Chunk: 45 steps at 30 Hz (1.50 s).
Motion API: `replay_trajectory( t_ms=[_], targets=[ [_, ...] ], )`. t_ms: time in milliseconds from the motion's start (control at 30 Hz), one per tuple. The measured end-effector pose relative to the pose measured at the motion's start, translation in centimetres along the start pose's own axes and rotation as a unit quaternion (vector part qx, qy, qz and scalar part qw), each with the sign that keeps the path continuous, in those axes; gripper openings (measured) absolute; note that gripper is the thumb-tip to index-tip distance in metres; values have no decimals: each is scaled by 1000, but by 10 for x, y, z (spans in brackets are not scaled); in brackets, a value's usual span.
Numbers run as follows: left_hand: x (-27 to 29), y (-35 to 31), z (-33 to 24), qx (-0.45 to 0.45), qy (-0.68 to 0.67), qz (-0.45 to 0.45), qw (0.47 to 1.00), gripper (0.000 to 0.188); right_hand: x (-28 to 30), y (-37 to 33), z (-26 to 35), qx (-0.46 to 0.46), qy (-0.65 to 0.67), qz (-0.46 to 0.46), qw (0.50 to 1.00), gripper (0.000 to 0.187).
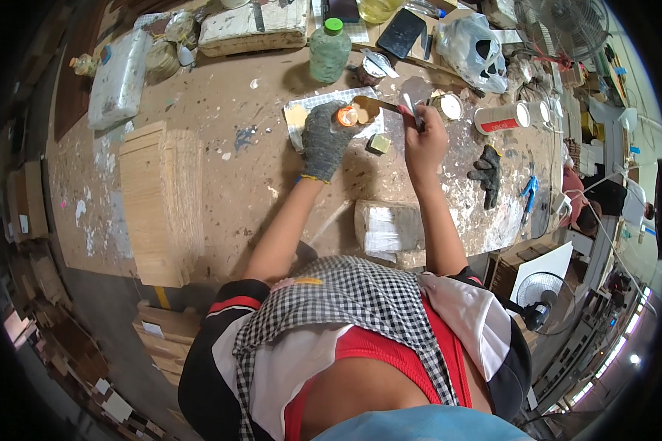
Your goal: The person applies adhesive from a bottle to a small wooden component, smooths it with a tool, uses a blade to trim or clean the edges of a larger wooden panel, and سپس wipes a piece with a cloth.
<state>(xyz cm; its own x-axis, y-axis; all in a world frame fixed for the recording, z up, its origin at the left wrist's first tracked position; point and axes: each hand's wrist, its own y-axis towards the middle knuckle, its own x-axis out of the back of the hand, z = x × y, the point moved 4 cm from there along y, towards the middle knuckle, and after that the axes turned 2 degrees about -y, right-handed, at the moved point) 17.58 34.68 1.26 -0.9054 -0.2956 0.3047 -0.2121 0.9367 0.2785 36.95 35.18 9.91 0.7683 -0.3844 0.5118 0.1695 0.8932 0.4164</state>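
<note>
Head view, looking down over a person's chest and forearms at a paint-spattered brown wooden worktop [228,184]. The left hand [324,140], in a grey knitted work glove, is closed around a small round orange-topped object [347,115], possibly a little pot or a cap; beside it, near the same fingertips, is a small tan, wood-coloured piece [365,109], and I cannot tell whether the hand grips that too. Both are held just above a scrap of white checked paper [305,110] lying near the worktop's far edge. The bare right hand [423,140] is closed narrowly on a thin dark-handled tool [399,107], likely a small brush or spatula, whose tip reaches toward the tan piece.

Judging by size, the orange object looks light and rigid, easy to pinch by its sides; if it holds glue or paint, its rim may be slippery and it would spill if tipped. The tool looks light and stiff, best held along its handle.

Close by: a small pale green block [379,143] just beside the paper, a green-capped clear plastic bottle [329,50] at the far edge, a white open tin [449,106] and a white cylinder with a red band [502,117] toward the right edge, and a dark spare glove [487,173] lying there too. A stack of pale wooden boards [162,202] fills the left side, and a paper-wrapped block [388,226] sits at the near edge between the forearms, crowding any pull-back.
</note>
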Motion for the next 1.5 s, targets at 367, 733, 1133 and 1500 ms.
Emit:
replay_trajectory(
  t_ms=[367,733,1133,1500],
  targets=[
    [39,-34,20,144,-89,33,985,53,-26,-12,9,-50,-51,223,972,25],
    [65,-56,-18,113,49,33,992,46,-37,-80,57,132,-147,205,959,19],
    [71,-67,-18,97,75,34,992,38,-35,-99,76,172,-129,198,957,24],
    [76,-72,-24,108,110,47,987,38,-34,-101,84,163,-168,224,946,27]
  ],
)
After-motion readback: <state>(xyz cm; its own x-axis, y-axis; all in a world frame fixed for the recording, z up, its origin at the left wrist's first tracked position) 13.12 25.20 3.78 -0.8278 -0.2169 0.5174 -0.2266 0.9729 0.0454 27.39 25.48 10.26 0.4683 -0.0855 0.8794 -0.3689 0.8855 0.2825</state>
